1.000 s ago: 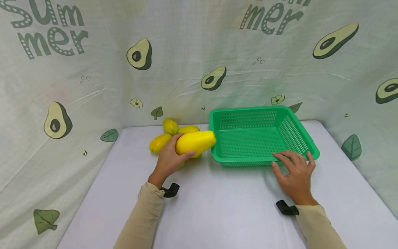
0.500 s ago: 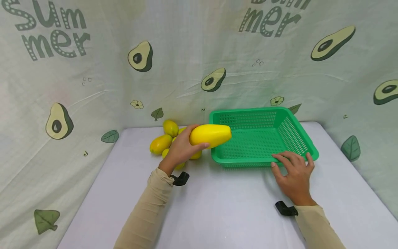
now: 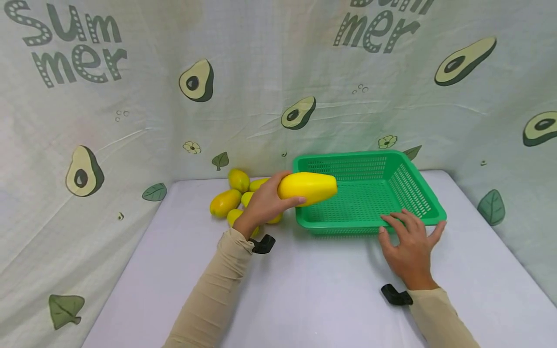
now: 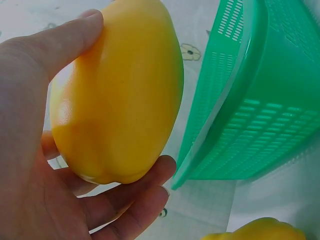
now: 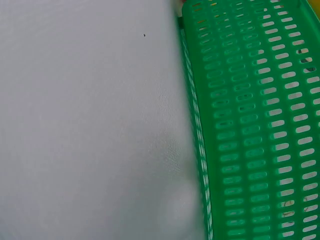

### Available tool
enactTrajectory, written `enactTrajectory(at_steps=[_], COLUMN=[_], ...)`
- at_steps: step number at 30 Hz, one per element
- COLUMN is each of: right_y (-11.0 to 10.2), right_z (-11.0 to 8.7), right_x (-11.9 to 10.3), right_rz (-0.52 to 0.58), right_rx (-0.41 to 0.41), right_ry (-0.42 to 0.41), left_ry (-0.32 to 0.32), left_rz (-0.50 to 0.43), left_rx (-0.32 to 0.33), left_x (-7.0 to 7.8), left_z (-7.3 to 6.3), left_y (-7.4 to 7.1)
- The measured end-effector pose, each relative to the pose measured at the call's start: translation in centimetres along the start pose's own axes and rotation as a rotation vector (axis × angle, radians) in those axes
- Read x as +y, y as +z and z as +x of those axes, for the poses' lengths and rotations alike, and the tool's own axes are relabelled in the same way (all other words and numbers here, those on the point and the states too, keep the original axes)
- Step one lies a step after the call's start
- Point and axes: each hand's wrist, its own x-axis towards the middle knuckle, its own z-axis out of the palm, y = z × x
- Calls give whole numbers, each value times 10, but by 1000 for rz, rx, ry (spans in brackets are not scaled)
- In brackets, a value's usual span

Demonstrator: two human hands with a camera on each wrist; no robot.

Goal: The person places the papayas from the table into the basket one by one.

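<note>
while the left hand [image 3: 264, 204] grips a yellow fruit [image 3: 310, 187], the right hand [image 3: 411, 251] rests on a green basket [image 3: 339, 225]

as its thumb lies along one side, the left hand's fingers curl round the broad, rounded end of the yellow fruit, whose narrower end points right. the fruit is up off the white table [image 3: 313, 295]; from the head view it crosses in front of the basket's left rim, and from the left wrist a strip of background shows between the two.

the right hand has its fingers spread and slightly bent at the near rim, toward the right-hand corner, thumb on the outer side. whether it pinches the rim i cannot tell.

the basket stands upright near the back of the table, its walls slotted. to its left, other yellow fruits [image 3: 225, 203] lie in a cluster, partly hidden by the left hand. both arms wear beige sleeves [image 3: 206, 299], with black fittings [image 3: 263, 244] at the wrists. behind everything hangs a pale cloth [image 3: 248, 48] printed with avocados, leaves, flowers and the word "summer".
</note>
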Motion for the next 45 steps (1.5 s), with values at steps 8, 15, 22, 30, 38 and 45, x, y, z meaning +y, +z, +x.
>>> enactTrajectory(at_steps=[8, 15, 22, 30, 38, 45], right_y=[1, 4, 3, 4, 6, 3], right_z=[-2, -2, -5, -5, -2, -4], right_x=[-2, 0, 7, 6, 5, 6], right_rz=[13, 69, 107, 86, 110, 97], right_rx=[-22, 10, -9, -58, -5, -49], right_ry=[39, 23, 31, 35, 17, 34], left_ry=[4, 29, 24, 78, 74, 99], left_rz=[10, -2, 27, 108, 256, 258], left_rx=[-6, -31, -104, -267, -439, -531], left_x=[-1, 1, 11, 24, 47, 60], left_z=[1, 10, 24, 38, 51, 63], left_y=[5, 9, 10, 12, 13, 18])
